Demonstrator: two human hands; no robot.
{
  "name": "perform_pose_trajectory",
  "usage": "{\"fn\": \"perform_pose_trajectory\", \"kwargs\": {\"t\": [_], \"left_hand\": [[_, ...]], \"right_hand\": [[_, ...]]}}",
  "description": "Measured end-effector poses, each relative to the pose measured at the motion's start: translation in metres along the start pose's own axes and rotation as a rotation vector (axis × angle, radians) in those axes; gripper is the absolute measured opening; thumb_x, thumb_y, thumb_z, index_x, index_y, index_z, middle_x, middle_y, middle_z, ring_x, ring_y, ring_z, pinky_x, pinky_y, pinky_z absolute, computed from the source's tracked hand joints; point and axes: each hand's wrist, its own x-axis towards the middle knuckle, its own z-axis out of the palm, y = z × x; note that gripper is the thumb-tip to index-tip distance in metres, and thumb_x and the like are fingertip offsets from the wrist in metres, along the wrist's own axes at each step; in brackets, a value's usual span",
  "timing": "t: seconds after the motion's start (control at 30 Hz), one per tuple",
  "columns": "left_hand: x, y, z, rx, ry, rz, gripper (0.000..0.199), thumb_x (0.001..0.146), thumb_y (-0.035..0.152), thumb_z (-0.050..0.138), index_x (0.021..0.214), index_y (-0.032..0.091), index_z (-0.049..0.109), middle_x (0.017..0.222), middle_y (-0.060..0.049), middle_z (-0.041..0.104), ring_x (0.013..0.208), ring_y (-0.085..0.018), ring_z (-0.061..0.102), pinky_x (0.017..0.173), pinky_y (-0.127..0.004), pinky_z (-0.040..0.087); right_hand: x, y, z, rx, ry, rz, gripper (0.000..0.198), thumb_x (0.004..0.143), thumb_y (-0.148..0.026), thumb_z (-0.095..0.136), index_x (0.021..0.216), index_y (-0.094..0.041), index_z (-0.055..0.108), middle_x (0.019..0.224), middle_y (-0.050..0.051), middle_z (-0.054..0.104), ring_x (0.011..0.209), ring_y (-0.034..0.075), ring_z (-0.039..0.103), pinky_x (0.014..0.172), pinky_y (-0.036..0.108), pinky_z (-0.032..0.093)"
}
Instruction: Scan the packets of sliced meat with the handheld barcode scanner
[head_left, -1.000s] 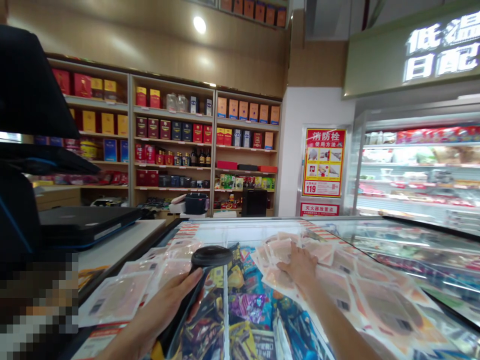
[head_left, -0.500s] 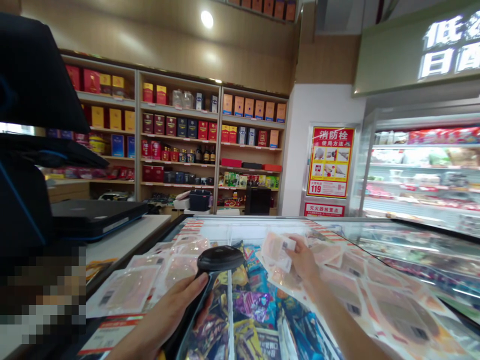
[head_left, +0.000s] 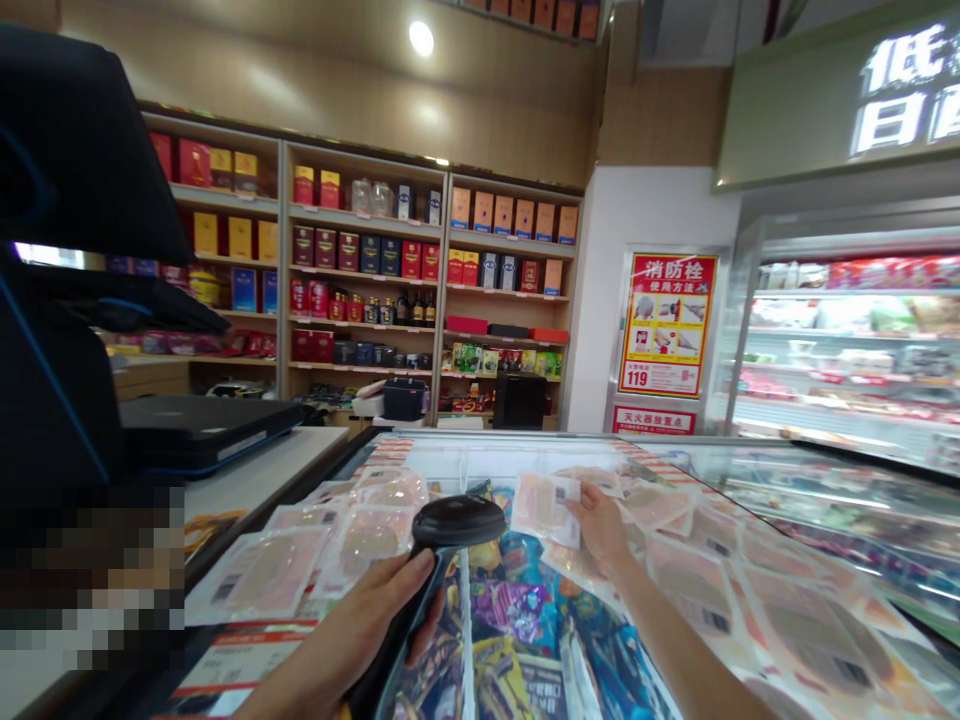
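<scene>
Item: one flat, clear-wrapped packet, raised above the glass-topped chest, just right of the scanner head; contact between the two cannot be told. A small dark mark shows near its upper right corner.

Right hand: fingers pinched on the packet's right edge.

Left hand: fingers wrapped around the handle of a black handheld scanner, head uppermost.

Adjacent stock: overlapping flat packets to the left and to the right on the glass; colourful wrapped goods visible through it, between the two groups. Beyond the left edge, a desk bearing a black flat device.

Step in hand, by judgement: presenting the packet to the scanner. The next move appears to call for lining up the mark with the scanner's face, packet held flat; glare on the wrapping could hinder a reading.
</scene>
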Motion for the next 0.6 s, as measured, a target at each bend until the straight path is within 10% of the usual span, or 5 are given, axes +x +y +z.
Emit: {"fn": "perform_pose_trajectory", "kwargs": {"t": [0.6], "left_hand": [[0.0005,-0.0041,-0.0042,-0.007,-0.123,0.056,0.039,0.066,0.054,0.045,0.066,0.016,0.049,0.058,0.001,0.052,0.045,-0.006,0.042,0.045,-0.018,0.034]], "right_hand": [[-0.0020,-0.0012,0.0036,-0.094,0.033,-0.021,0.034,0.062,-0.024,0.041,0.093,-0.015,0.051,0.087,0.008,0.065,0.075,0.023,0.060,0.057,0.030,0.047]]}}
